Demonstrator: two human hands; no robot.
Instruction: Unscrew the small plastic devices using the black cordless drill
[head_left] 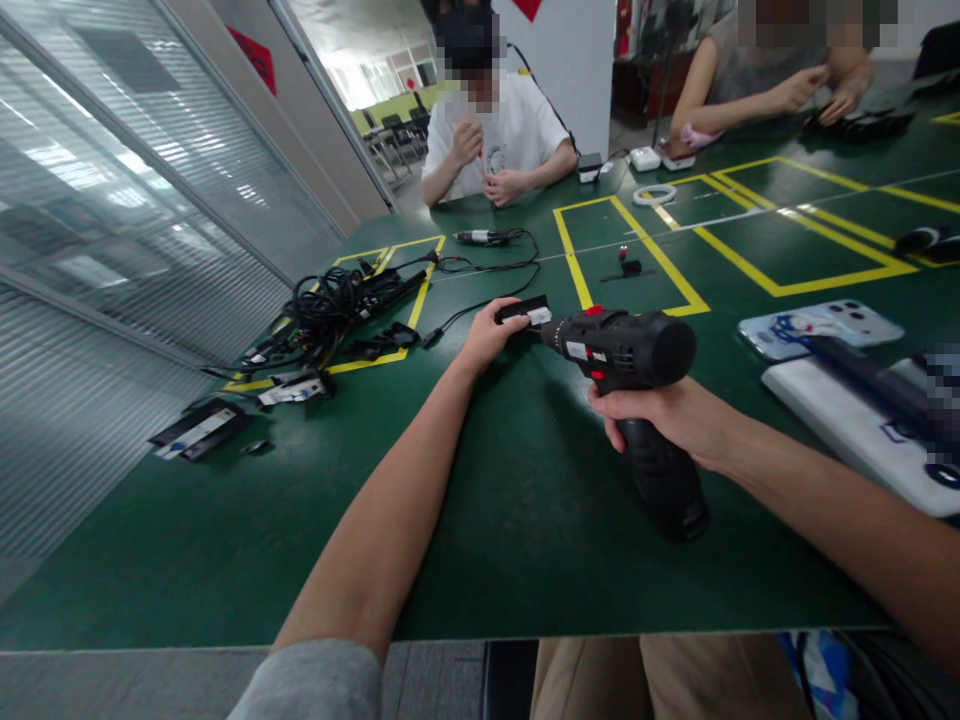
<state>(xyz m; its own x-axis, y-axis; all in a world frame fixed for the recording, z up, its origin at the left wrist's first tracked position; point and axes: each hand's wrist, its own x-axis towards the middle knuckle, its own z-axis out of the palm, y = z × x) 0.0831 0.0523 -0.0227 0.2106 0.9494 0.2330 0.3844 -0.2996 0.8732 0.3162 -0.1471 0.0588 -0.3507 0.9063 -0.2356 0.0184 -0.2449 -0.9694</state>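
Observation:
My right hand (660, 415) is wrapped round the grip of a black cordless drill (626, 350) with red buttons. The drill points left, its chuck close to a small black box-like part (534, 307) with a white label. That part is gripped by my left hand (495, 330), thumb along its near side and fingers over the top. Whether the drill's bit touches the part cannot be made out. Both hands are above the middle of the green table (517, 520).
Tangled black cables (337, 300) and labelled black parts (202, 430) lie on the left. A slim electric screwdriver (480, 238) lies farther back. To the right are a phone (821, 328) and a white case (862, 430). Two people sit across the table.

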